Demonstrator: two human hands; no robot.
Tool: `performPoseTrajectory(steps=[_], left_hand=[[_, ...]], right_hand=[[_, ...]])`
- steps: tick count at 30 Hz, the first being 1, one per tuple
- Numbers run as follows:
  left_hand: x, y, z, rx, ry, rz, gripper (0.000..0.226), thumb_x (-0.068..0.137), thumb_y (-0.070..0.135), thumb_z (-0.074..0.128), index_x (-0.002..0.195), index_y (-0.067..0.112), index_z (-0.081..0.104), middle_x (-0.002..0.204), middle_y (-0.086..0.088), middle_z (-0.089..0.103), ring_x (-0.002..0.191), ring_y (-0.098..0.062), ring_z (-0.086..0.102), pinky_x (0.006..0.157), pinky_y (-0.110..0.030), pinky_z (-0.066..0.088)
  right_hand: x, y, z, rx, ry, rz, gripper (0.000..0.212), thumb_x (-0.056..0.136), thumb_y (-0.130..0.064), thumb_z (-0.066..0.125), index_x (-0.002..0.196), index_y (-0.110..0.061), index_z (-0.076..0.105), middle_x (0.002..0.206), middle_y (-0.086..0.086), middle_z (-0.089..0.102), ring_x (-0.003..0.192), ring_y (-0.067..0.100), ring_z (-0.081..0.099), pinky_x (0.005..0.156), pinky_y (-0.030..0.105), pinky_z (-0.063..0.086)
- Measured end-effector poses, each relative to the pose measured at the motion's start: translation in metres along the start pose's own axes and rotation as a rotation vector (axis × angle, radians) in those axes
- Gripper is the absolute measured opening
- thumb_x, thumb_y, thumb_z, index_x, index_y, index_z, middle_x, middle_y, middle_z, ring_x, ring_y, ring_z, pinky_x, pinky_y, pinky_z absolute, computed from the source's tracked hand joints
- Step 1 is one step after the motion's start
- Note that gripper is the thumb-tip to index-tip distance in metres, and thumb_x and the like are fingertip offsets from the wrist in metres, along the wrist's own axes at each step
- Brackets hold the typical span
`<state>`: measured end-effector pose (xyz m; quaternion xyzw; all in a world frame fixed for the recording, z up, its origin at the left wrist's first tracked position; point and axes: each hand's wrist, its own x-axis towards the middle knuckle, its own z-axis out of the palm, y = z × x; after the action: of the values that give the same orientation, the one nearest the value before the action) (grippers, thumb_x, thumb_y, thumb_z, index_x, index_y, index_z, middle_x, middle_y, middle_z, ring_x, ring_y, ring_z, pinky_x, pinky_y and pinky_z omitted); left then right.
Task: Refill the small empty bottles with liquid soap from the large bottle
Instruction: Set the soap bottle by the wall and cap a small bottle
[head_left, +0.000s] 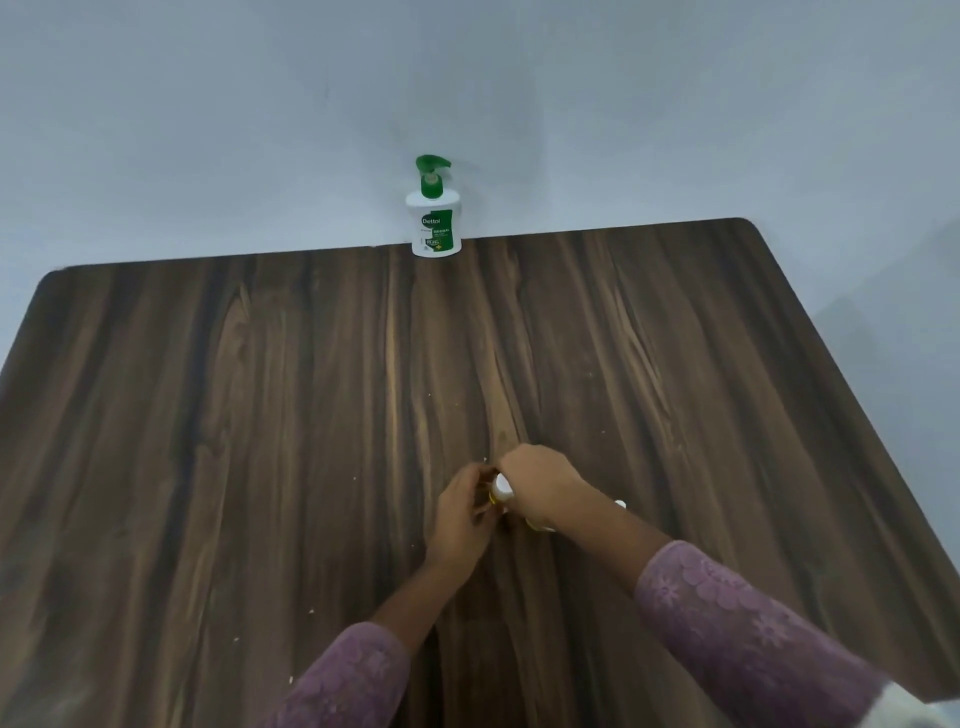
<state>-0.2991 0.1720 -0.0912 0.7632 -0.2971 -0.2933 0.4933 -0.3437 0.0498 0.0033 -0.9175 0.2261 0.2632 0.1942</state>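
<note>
A large white soap bottle (435, 223) with a green pump and green label stands upright at the table's far edge, against the wall. Near the middle front of the table, my left hand (462, 514) and my right hand (540, 480) both grip a small bottle with a white cap (501, 489); most of its body is hidden by my fingers. My right hand curls over its cap end, my left hand holds its body. Behind my right wrist a second small white-topped bottle (620, 504) peeks out, mostly hidden.
The dark wood-grain table (260, 415) runs from the front to a pale blue wall (467, 78). Its right edge slants away at the far right. A few small white crumbs lie scattered on the surface.
</note>
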Motion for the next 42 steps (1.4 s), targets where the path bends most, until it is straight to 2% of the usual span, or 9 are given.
performPoseTrajectory(steps=[3, 7, 9, 12, 19, 25, 31, 34, 42], left_hand=[[0.019, -0.002, -0.004, 0.001, 0.037, 0.023, 0.029, 0.082, -0.004, 0.065, 0.104, 0.014, 0.061, 0.104, 0.002, 0.065, 0.098, -0.010, 0.064, 0.083, -0.032, 0.056], [0.060, -0.001, -0.013, 0.011, 0.063, 0.026, 0.025, 0.081, -0.007, 0.061, 0.093, 0.015, 0.060, 0.096, -0.001, 0.064, 0.091, -0.014, 0.065, 0.079, -0.039, 0.057], [0.085, 0.001, -0.019, 0.028, 0.096, 0.057, 0.025, 0.078, -0.008, 0.063, 0.091, 0.013, 0.061, 0.094, 0.001, 0.061, 0.089, -0.009, 0.063, 0.077, -0.033, 0.056], [0.128, 0.007, -0.026, 0.065, 0.147, 0.116, 0.031, 0.073, -0.016, 0.066, 0.092, 0.007, 0.063, 0.090, 0.005, 0.057, 0.086, 0.005, 0.059, 0.072, -0.009, 0.046], [0.218, 0.024, -0.028, 0.055, 0.221, 0.161, 0.037, 0.079, -0.014, 0.064, 0.111, 0.005, 0.065, 0.102, -0.003, 0.066, 0.090, 0.005, 0.062, 0.083, -0.010, 0.048], [0.301, 0.037, -0.009, -0.138, 0.377, 0.042, 0.029, 0.081, -0.011, 0.063, 0.101, 0.010, 0.066, 0.090, 0.004, 0.069, 0.082, 0.009, 0.064, 0.083, -0.015, 0.052], [0.359, 0.037, 0.004, -0.223, 0.520, 0.049, 0.033, 0.080, -0.014, 0.062, 0.107, 0.003, 0.070, 0.098, -0.005, 0.068, 0.080, 0.003, 0.064, 0.081, -0.015, 0.051], [0.373, 0.034, 0.007, -0.163, 0.526, 0.086, 0.046, 0.077, -0.019, 0.057, 0.115, 0.005, 0.068, 0.101, -0.010, 0.068, 0.088, -0.014, 0.066, 0.086, -0.023, 0.051], [0.389, 0.032, 0.013, -0.169, 0.531, 0.105, 0.049, 0.076, -0.014, 0.057, 0.120, 0.003, 0.064, 0.108, -0.011, 0.066, 0.096, -0.018, 0.064, 0.088, -0.013, 0.045]], right_hand=[[0.014, 0.005, -0.010, -0.035, 0.044, -0.038, 0.021, 0.092, -0.017, 0.056, 0.110, -0.007, 0.058, 0.114, 0.011, 0.061, 0.104, 0.028, 0.059, 0.086, 0.034, 0.046], [0.049, 0.016, -0.025, 0.049, 0.136, -0.053, 0.020, 0.086, -0.023, 0.062, 0.101, -0.011, 0.059, 0.105, 0.009, 0.063, 0.096, 0.027, 0.060, 0.070, 0.030, 0.040], [0.068, 0.023, -0.032, 0.127, 0.187, -0.051, 0.020, 0.084, -0.025, 0.065, 0.099, -0.013, 0.060, 0.103, 0.007, 0.063, 0.091, 0.024, 0.060, 0.069, 0.028, 0.039], [0.099, 0.039, -0.049, 0.250, 0.269, -0.053, 0.027, 0.081, -0.029, 0.068, 0.102, -0.013, 0.062, 0.103, 0.003, 0.061, 0.092, 0.020, 0.059, 0.072, 0.031, 0.045], [0.169, 0.072, -0.082, 0.414, 0.513, -0.087, 0.036, 0.078, -0.023, 0.073, 0.111, -0.011, 0.063, 0.106, 0.004, 0.059, 0.095, 0.020, 0.058, 0.078, 0.029, 0.046], [0.238, 0.097, -0.109, 0.702, 0.757, -0.039, 0.034, 0.075, -0.014, 0.078, 0.105, -0.011, 0.063, 0.099, 0.004, 0.068, 0.088, 0.017, 0.064, 0.080, 0.034, 0.055], [0.283, 0.106, -0.130, 0.890, 0.911, -0.022, 0.028, 0.073, -0.005, 0.079, 0.098, -0.008, 0.065, 0.094, 0.005, 0.068, 0.083, 0.011, 0.063, 0.071, 0.002, 0.043], [0.299, 0.109, -0.136, 0.883, 0.962, -0.035, 0.030, 0.073, -0.003, 0.079, 0.098, -0.008, 0.065, 0.095, 0.006, 0.068, 0.083, 0.013, 0.064, 0.074, 0.012, 0.049], [0.322, 0.113, -0.143, 0.923, 0.973, -0.029, 0.032, 0.071, -0.005, 0.080, 0.095, -0.011, 0.061, 0.092, 0.003, 0.069, 0.085, 0.016, 0.066, 0.080, 0.036, 0.056]])
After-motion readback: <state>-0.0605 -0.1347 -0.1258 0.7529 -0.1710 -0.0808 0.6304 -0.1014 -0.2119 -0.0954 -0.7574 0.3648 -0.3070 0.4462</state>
